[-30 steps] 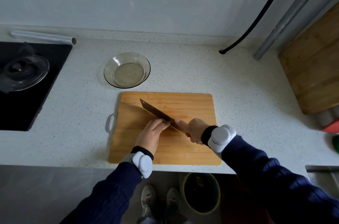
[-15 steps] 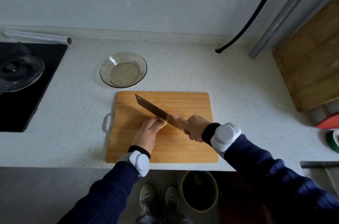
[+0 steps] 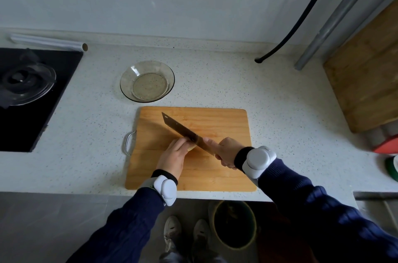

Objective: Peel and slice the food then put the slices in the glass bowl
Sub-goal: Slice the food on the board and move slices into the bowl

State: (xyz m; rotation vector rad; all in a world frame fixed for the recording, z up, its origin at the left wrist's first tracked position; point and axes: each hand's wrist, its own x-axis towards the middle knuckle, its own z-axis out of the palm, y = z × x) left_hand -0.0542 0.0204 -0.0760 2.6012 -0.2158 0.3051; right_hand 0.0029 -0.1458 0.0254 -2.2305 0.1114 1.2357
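Little shifts: right hand (image 3: 226,152) grips knife (image 3: 183,129), left hand (image 3: 174,155) pins food (image 3: 191,147); bowl (image 3: 147,81) at eleven o'clock stays empty.

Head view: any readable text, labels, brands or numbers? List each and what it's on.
None readable. The knife blade, cutting board, glass bowl, the white wrist devices and the red and green items at the right edge show no legible print.
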